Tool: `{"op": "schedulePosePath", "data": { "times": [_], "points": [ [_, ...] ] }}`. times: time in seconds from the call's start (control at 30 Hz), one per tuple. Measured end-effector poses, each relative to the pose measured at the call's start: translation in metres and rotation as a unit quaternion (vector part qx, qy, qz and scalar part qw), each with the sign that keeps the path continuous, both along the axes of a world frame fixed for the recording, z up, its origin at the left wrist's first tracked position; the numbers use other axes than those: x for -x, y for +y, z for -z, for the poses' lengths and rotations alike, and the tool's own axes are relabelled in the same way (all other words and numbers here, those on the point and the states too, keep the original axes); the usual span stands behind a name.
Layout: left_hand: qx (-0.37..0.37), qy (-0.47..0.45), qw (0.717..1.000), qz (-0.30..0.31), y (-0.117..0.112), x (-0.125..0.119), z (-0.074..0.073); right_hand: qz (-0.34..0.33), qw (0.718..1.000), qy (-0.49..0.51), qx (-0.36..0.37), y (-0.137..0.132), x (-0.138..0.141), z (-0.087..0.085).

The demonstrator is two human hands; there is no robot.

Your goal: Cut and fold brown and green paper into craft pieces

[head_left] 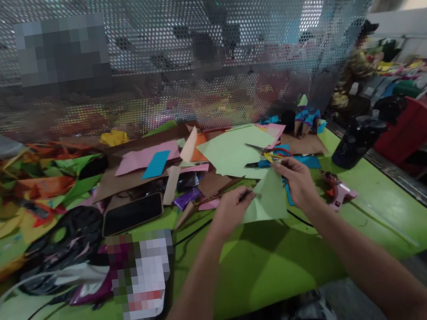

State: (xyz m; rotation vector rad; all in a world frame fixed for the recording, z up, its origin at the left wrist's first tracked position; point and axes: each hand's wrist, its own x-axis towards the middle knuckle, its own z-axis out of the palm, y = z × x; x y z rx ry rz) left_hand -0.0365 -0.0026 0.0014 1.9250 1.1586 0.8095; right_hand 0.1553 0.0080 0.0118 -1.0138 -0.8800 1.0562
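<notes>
Between my two hands a pale green sheet of paper [270, 199] is held above the green table. My left hand [233, 209] pinches its left side with curled fingers. At its upper right corner, my right hand [294, 176] grips it between thumb and fingers. Just beyond lie scissors [270, 150] with red and yellow handles and a blue-handled cutter [259, 164], both on a larger pale green sheet [232, 152]. A pink glue gun [337, 190] rests to the right of my right hand.
A phone [133, 215], a black spool [64, 244] and paper scraps cover the left side. A dark tumbler [354, 143] stands near the table's right edge. A perforated metal panel [165, 45] rises behind. Another person [355, 71] sits at the far right.
</notes>
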Motion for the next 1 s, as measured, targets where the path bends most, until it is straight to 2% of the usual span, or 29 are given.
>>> {"op": "schedulePosePath", "data": {
  "times": [0.13, 0.23, 0.47, 0.57, 0.63, 0.7, 0.73, 0.87, 0.93, 1.0],
  "points": [
    [0.001, 0.0, 1.0, 0.007, 0.001, 0.009, -0.002, 0.056, 0.998, -0.009, -0.031, 0.003, -0.009, 0.0],
    [0.017, -0.002, 1.0, 0.002, 0.001, 0.016, -0.007, 0.067, 0.997, -0.017, -0.043, 0.005, -0.013, 0.0],
    [0.1, -0.043, 0.994, -0.001, 0.005, 0.034, -0.01, 0.103, 0.993, 0.032, -0.058, 0.01, -0.021, 0.003],
    [0.079, -0.039, 0.994, -0.066, 0.009, 0.044, -0.009, 0.109, 0.991, 0.046, -0.062, 0.012, -0.024, 0.003],
    [0.034, -0.029, 0.989, -0.138, 0.011, 0.048, -0.011, 0.117, 0.99, 0.044, -0.067, 0.012, -0.025, 0.003],
    [-0.013, -0.027, 0.984, -0.175, 0.009, 0.046, -0.014, 0.115, 0.99, 0.028, -0.072, 0.01, -0.023, 0.001],
    [-0.024, -0.031, 0.985, -0.166, 0.008, 0.042, -0.016, 0.109, 0.991, 0.017, -0.072, 0.009, -0.02, 0.001],
    [-0.016, -0.038, 0.998, -0.037, -0.002, 0.016, -0.016, 0.059, 0.997, -0.011, -0.056, -0.001, -0.006, -0.002],
    [-0.014, -0.029, 0.999, -0.015, -0.005, 0.005, -0.012, 0.032, 0.998, -0.017, -0.042, -0.005, 0.001, -0.003],
    [0.005, -0.036, 0.999, -0.021, -0.004, 0.0, -0.006, -0.009, 0.999, -0.024, -0.029, -0.008, 0.006, -0.004]
  ]
}}
